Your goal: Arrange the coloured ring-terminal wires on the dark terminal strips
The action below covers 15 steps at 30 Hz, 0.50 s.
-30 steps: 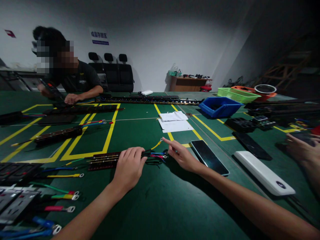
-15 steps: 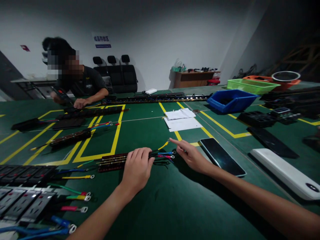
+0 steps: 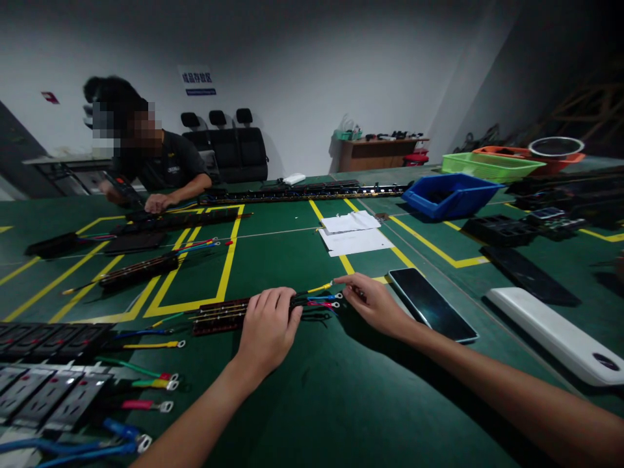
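My left hand (image 3: 270,328) lies closed around the end of a dark power strip core (image 3: 217,313) with metal rails along its length. From that end come wires with ring terminals in blue, red and black, and a yellow-sleeved wire (image 3: 319,287). The index finger of my right hand (image 3: 373,304) stretches out to the ring of the yellow wire and touches it. The other fingers of that hand are bent, with the thumb apart from the index finger. A green wire (image 3: 168,319) leaves the core's left end.
A phone (image 3: 433,305) and a white case (image 3: 550,335) lie to the right. Paper sheets (image 3: 355,237) lie ahead, left of a blue bin (image 3: 451,198). Socket strips (image 3: 53,396) fill the near left. Across the table a person (image 3: 170,162) works with a power tool.
The yellow wire's ring end has come down and swung slightly right, with my right index finger moving down along with it. My left hand has stayed in place on the core.
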{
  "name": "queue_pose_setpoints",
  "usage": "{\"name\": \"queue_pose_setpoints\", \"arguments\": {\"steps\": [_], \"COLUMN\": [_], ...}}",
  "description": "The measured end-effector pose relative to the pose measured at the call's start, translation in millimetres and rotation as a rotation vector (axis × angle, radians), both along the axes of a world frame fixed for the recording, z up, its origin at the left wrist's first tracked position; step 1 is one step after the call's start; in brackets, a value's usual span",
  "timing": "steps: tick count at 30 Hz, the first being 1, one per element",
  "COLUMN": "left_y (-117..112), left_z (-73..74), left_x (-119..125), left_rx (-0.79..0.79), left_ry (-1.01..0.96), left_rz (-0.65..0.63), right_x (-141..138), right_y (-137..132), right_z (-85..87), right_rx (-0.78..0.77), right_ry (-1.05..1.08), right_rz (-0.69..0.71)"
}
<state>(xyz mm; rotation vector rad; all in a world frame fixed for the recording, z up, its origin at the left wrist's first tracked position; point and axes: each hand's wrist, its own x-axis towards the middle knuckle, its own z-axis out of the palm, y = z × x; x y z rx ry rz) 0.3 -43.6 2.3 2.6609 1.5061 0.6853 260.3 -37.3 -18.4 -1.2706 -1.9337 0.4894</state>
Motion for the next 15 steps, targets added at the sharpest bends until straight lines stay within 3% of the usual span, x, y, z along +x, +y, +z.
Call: {"name": "queue_pose_setpoints", "arguments": {"steps": [15], "left_y": [0.3], "left_z": [-3.1], "left_x": [-1.5], "left_rx": [0.010], "left_ry": [-0.005], "left_rz": [0.000], "right_x": [0.5], "right_y": [1.2], "right_z": [-5.1], "right_rx": [0.025], "right_ry": [-0.072], "right_rz": [0.045]}}
